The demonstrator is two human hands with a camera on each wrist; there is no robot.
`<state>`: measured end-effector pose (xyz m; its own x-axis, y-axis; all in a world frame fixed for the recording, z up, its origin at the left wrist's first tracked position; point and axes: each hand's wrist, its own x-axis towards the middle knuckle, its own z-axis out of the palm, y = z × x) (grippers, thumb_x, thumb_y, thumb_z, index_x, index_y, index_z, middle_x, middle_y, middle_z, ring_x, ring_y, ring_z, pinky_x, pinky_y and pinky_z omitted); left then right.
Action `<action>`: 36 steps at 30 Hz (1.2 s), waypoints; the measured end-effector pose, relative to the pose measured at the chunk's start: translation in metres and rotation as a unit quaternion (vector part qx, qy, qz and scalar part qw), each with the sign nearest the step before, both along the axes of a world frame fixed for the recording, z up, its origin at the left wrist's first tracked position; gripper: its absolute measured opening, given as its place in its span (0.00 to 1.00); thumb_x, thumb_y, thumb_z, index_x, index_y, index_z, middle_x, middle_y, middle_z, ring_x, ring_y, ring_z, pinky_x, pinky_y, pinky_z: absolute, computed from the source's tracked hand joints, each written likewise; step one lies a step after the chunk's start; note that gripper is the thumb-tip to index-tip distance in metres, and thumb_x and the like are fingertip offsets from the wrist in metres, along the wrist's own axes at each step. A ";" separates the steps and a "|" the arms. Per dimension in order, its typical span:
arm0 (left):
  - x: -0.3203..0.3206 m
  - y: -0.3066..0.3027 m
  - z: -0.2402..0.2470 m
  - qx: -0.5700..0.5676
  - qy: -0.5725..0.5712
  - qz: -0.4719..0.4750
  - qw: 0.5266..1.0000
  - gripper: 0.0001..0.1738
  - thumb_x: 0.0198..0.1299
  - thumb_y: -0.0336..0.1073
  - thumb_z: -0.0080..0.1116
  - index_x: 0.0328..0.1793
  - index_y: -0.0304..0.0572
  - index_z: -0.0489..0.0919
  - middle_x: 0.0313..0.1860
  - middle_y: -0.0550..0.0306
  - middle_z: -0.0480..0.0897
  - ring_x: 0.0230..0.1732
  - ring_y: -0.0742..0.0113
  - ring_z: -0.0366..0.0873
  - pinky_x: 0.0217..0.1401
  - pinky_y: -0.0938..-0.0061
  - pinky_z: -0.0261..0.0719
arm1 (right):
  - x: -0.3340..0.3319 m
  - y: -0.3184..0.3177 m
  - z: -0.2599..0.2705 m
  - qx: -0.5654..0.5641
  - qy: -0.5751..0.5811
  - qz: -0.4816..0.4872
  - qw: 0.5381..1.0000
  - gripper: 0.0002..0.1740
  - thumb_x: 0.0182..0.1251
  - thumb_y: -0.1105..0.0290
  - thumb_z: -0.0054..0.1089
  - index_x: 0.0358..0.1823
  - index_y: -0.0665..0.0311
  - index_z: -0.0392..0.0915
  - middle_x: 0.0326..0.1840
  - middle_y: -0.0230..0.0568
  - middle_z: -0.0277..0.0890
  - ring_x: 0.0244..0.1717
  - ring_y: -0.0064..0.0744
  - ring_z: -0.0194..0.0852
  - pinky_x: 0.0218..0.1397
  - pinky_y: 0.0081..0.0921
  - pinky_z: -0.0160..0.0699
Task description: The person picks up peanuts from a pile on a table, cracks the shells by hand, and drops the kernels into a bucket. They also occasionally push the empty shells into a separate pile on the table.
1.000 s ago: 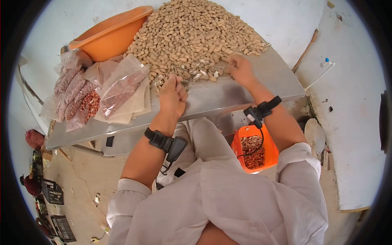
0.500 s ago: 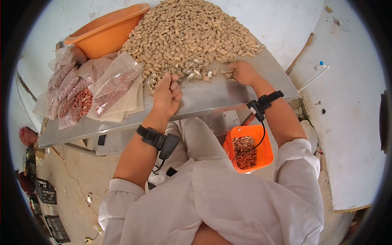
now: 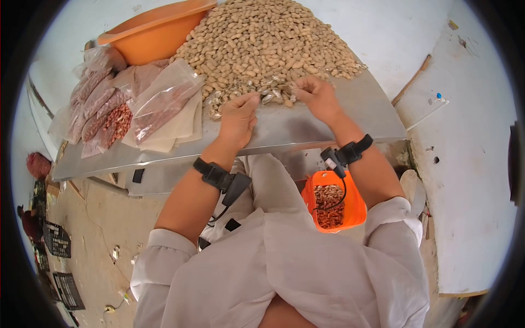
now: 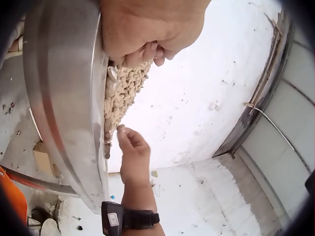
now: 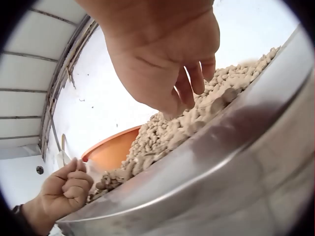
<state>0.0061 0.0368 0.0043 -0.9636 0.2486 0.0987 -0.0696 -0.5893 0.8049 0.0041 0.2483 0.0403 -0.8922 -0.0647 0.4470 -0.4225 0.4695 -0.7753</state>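
Nuts [image 3: 268,46] heaped on the metal table [image 3: 298,123], 12 o'clock in the head view, beyond both hands. Loose shells [image 3: 272,94] run along the heap's near edge, in the gap between the two sets of fingertips. Left hand [image 3: 238,119]: fingers curled in, thumb up against the index, so narrow; can't tell what, if anything, is in there. From its fingertips the shells sit just off at 2 to 3 o'clock, bulk of the heap at 1. Right hand [image 3: 320,100]: thumb and index narrow, pinching a small brown nut [image 4: 120,127] at the tips, per the left wrist view; other fingers bent, gaps between them in the right wrist view. From its fingertips the shells are near at 9 o'clock, heap at 11. Filled clear bags [image 3: 97,106] lie at 9 o'clock from the left hand, orange basin [image 3: 164,38] at 10 to 11, its side against the heap. Orange bin [image 3: 358,205] sits below table level, 6 o'clock from the right hand, reddish kernels [image 3: 330,217] inside.
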 end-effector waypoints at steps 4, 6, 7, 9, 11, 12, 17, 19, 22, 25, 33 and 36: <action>0.004 0.005 0.003 -0.060 -0.004 0.041 0.997 0.14 0.60 0.33 0.58 0.48 0.32 0.77 0.25 0.70 0.71 0.20 0.83 0.59 0.20 0.87 0.54 | -0.001 -0.046 -0.026 -0.098 0.015 0.058 0.993 0.13 0.58 0.76 0.57 0.46 0.68 0.76 0.30 0.35 0.76 0.30 0.21 0.73 0.32 0.18 0.72; 0.003 0.005 0.005 -0.079 0.011 0.039 0.996 0.13 0.59 0.33 0.58 0.46 0.32 0.78 0.25 0.68 0.73 0.20 0.83 0.60 0.19 0.87 0.55 | 0.000 -0.060 -0.032 -0.121 -0.005 0.083 0.989 0.16 0.58 0.77 0.56 0.50 0.67 0.75 0.30 0.36 0.76 0.30 0.21 0.73 0.33 0.18 0.73; 0.002 0.005 0.004 -0.086 0.025 0.029 0.996 0.12 0.59 0.33 0.58 0.45 0.33 0.79 0.25 0.68 0.73 0.20 0.83 0.60 0.19 0.87 0.55 | 0.001 -0.065 -0.033 -0.133 -0.016 0.093 0.987 0.17 0.59 0.78 0.55 0.52 0.67 0.74 0.30 0.36 0.76 0.30 0.21 0.73 0.34 0.18 0.73; 0.001 0.006 0.003 -0.094 0.045 0.027 0.994 0.11 0.59 0.34 0.58 0.43 0.33 0.79 0.25 0.67 0.74 0.19 0.83 0.60 0.19 0.87 0.55 | 0.002 -0.071 -0.031 -0.149 -0.017 0.116 0.982 0.16 0.59 0.78 0.55 0.50 0.67 0.74 0.31 0.36 0.76 0.29 0.21 0.73 0.34 0.18 0.73; 0.002 0.009 0.002 -0.093 0.053 0.042 0.993 0.09 0.59 0.34 0.58 0.41 0.34 0.80 0.25 0.66 0.74 0.19 0.82 0.60 0.19 0.87 0.55 | 0.002 -0.070 -0.032 -0.153 -0.025 0.135 0.979 0.15 0.59 0.78 0.55 0.49 0.67 0.74 0.31 0.35 0.76 0.29 0.21 0.73 0.33 0.17 0.73; 0.001 0.009 -0.001 -0.106 0.054 0.051 0.992 0.09 0.59 0.34 0.58 0.40 0.34 0.80 0.25 0.66 0.74 0.19 0.82 0.61 0.19 0.87 0.55 | 0.001 -0.067 -0.032 -0.150 -0.031 0.144 0.978 0.14 0.60 0.77 0.55 0.48 0.67 0.75 0.31 0.35 0.76 0.28 0.21 0.73 0.33 0.18 0.73; -0.004 0.008 -0.005 -0.116 0.033 0.035 0.992 0.08 0.60 0.35 0.56 0.37 0.36 0.80 0.24 0.65 0.74 0.20 0.82 0.62 0.20 0.87 0.56 | 0.004 -0.063 -0.029 -0.196 -0.079 0.158 0.964 0.12 0.59 0.76 0.57 0.46 0.67 0.75 0.29 0.36 0.76 0.26 0.21 0.72 0.31 0.18 0.73; -0.006 0.005 -0.006 -0.093 0.017 0.017 0.995 0.09 0.61 0.35 0.56 0.37 0.36 0.79 0.24 0.65 0.74 0.21 0.81 0.63 0.20 0.87 0.57 | 0.003 -0.061 -0.029 -0.229 -0.099 0.172 0.953 0.13 0.58 0.76 0.59 0.46 0.68 0.75 0.29 0.37 0.76 0.26 0.22 0.72 0.30 0.19 0.73; -0.010 0.004 -0.008 -0.073 0.009 -0.002 0.997 0.09 0.61 0.36 0.56 0.36 0.37 0.79 0.25 0.65 0.75 0.21 0.81 0.64 0.21 0.86 0.59 | 0.000 -0.060 -0.028 -0.272 -0.137 0.175 0.936 0.13 0.58 0.76 0.60 0.45 0.68 0.76 0.29 0.37 0.77 0.26 0.23 0.73 0.30 0.19 0.73; -0.009 0.008 -0.007 -0.063 -0.002 0.017 0.998 0.08 0.60 0.35 0.57 0.35 0.37 0.79 0.22 0.65 0.73 0.20 0.81 0.62 0.20 0.85 0.58 | -0.001 -0.060 -0.028 -0.306 -0.146 0.191 0.921 0.13 0.58 0.75 0.60 0.46 0.68 0.76 0.29 0.37 0.78 0.26 0.24 0.74 0.30 0.19 0.73; 0.000 0.016 0.001 -0.078 0.011 0.099 0.992 0.09 0.60 0.34 0.56 0.37 0.35 0.81 0.23 0.64 0.75 0.20 0.80 0.63 0.21 0.86 0.59 | -0.006 -0.061 -0.031 -0.356 -0.163 0.202 0.898 0.12 0.60 0.77 0.57 0.46 0.67 0.76 0.34 0.38 0.78 0.29 0.25 0.77 0.32 0.19 0.75; -0.002 0.016 0.002 -0.058 -0.006 0.090 0.994 0.09 0.61 0.34 0.55 0.38 0.34 0.80 0.23 0.64 0.75 0.19 0.81 0.62 0.19 0.87 0.58 | -0.006 -0.060 -0.030 -0.380 -0.176 0.209 0.884 0.12 0.60 0.78 0.56 0.46 0.67 0.75 0.36 0.38 0.78 0.31 0.27 0.77 0.33 0.19 0.77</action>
<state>0.0044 0.0530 0.0067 -0.9945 0.0802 0.0679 0.0193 -0.4958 0.8682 -0.0021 0.1883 0.0103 -0.9538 -0.2214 0.2032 -0.1067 -0.3828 -0.9176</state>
